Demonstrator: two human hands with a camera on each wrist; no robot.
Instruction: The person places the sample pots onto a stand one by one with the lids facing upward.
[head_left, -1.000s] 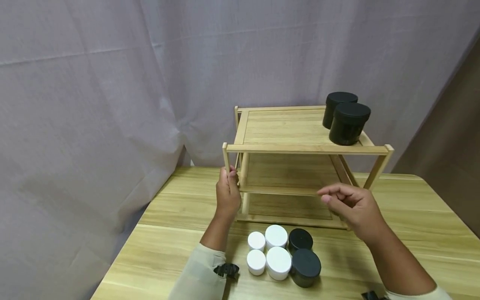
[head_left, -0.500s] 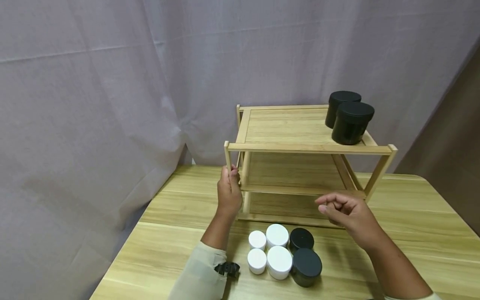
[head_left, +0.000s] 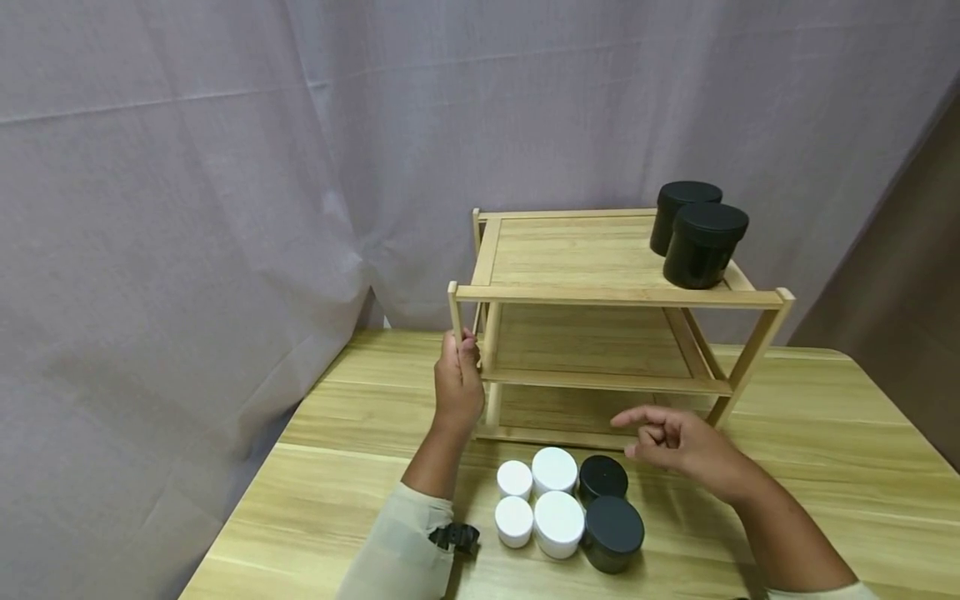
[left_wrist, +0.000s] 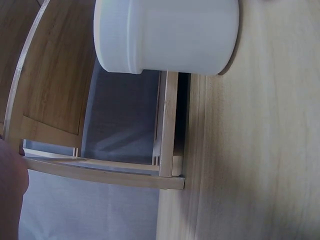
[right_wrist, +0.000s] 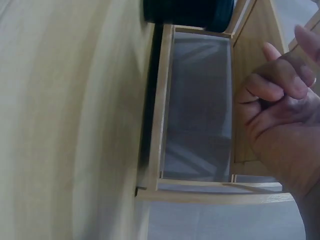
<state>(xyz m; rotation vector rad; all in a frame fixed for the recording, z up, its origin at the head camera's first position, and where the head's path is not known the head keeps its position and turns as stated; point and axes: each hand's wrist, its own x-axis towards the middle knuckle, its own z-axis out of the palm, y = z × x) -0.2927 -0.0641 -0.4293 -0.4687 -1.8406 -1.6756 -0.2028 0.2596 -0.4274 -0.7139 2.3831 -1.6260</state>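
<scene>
My left hand (head_left: 459, 382) grips the left front post of a wooden three-tier shelf rack (head_left: 615, 296). In front of the rack's right side, my right hand (head_left: 678, 446) holds nothing; its index finger points left and the other fingers are loosely curled. It is nearest a black jar (head_left: 603, 478), with a second black jar (head_left: 613, 533) standing just in front. To the left of these are larger white jars, one behind (head_left: 554, 471) and one in front (head_left: 558, 523). Beyond them stand two small white jars, a rear one (head_left: 514, 479) and a front one (head_left: 513, 521).
Two taller black jars, one at the back (head_left: 671, 221) and one nearer (head_left: 701, 250), stand on the rack's top right. A grey curtain (head_left: 225, 208) hangs behind the wooden table (head_left: 330, 475).
My right hand has come down and slightly left from the rack's middle tier toward the black jars, its index finger straightening. My left hand keeps its grip on the post.
</scene>
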